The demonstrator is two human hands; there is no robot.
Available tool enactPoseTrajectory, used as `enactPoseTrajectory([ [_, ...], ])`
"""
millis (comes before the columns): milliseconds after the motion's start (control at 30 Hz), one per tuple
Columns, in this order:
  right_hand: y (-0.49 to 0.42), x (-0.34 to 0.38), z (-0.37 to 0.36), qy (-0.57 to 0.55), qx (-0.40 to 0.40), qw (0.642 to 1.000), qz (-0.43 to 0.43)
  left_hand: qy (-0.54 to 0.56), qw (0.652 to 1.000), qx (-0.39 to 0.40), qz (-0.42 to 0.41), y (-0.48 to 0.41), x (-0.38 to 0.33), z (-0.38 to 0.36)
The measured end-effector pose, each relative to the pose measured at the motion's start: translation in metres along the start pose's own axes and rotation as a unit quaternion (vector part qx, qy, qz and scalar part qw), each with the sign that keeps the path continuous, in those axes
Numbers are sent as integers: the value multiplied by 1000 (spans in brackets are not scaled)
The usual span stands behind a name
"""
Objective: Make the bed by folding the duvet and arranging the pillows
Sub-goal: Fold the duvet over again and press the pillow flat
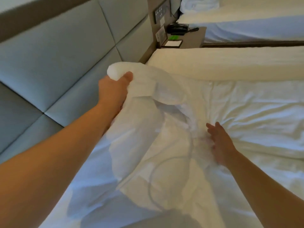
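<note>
Item 1: duvet (166, 162). White, soft and thickly padded, heavily creased. It lies spread over the bed in front of me, with its near-left corner pulled up off the mattress into a loose, drooping fold. A thin pale cord-like loop shows on its surface; I cannot tell what it is.

Item 2: left hand (113, 89). Raised, fingers and thumb curled tight round the bunched duvet corner, a rounded knob of fabric poking out above the fist.

Item 3: right hand (220, 139). Lower, fingers straight and slightly apart, palm down on the duvet where the creases fan out; somewhat blurred.

Item 4: sheet (92, 162). Smooth, bluish white, bared under the lifted corner.

Item 5: cream padded roll (213, 63). Long, plump, along the far edge of the duvet; pillow or folded bedding, I cannot tell.

Item 6: headboard (57, 55). Grey upholstered panels with deep seams, at left.

Item 7: nightstand (202, 35). Brown, boxy, holding a black telephone (177, 28) and a framed white notepad (173, 43).

Item 8: second bed (246, 22). White linen, beyond the nightstand.
</note>
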State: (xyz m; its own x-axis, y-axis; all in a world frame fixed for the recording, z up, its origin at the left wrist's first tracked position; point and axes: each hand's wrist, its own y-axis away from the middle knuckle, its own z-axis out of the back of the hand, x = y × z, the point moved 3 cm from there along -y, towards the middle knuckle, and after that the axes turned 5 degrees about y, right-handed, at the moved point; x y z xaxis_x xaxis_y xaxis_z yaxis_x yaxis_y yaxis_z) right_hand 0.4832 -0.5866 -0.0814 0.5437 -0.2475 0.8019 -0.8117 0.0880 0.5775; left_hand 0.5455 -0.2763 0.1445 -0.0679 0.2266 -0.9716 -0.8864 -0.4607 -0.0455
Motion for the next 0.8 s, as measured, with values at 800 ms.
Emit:
enactPoseTrajectory([
  [800,115,52,374,65,45,996,-45,-67,817,449,356,427,10,-397],
])
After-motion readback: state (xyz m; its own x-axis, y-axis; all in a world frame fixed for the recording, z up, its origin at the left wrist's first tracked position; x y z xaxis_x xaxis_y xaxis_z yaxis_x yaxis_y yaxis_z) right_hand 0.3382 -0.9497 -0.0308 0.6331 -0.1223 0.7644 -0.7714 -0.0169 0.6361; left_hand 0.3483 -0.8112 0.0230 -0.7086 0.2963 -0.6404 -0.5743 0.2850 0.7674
